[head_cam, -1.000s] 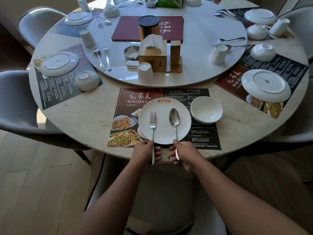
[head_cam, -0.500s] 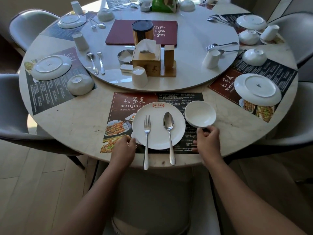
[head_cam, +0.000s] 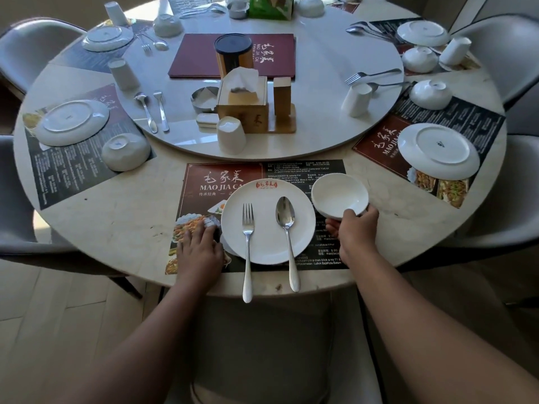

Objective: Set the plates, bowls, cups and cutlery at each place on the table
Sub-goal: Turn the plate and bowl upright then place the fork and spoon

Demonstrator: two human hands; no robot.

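A white plate (head_cam: 267, 237) lies right side up on the near placemat (head_cam: 224, 182). A fork (head_cam: 248, 237) and a spoon (head_cam: 287, 225) rest on it, handles jutting over the table's front edge. My right hand (head_cam: 354, 231) grips a white bowl (head_cam: 339, 195) by its near rim, tilted and raised off the mat just right of the plate. Flat on the placemat lies my left hand (head_cam: 199, 247), fingers straight, touching the plate's left rim. An upturned white cup (head_cam: 230, 138) stands on the turntable (head_cam: 320, 53) behind the placemat.
Other places to the left (head_cam: 71, 122), right (head_cam: 437, 154) and far side hold upside-down plates, bowls and cups, with loose cutlery on the turntable. A tissue box (head_cam: 242, 106), a canister and a red menu sit mid-turntable. Grey chairs ring the table.
Both hands let go of the fork and spoon handles. My right hand went to the bowl and lifted and tilted it. My left hand slid left and flattened on the placemat.
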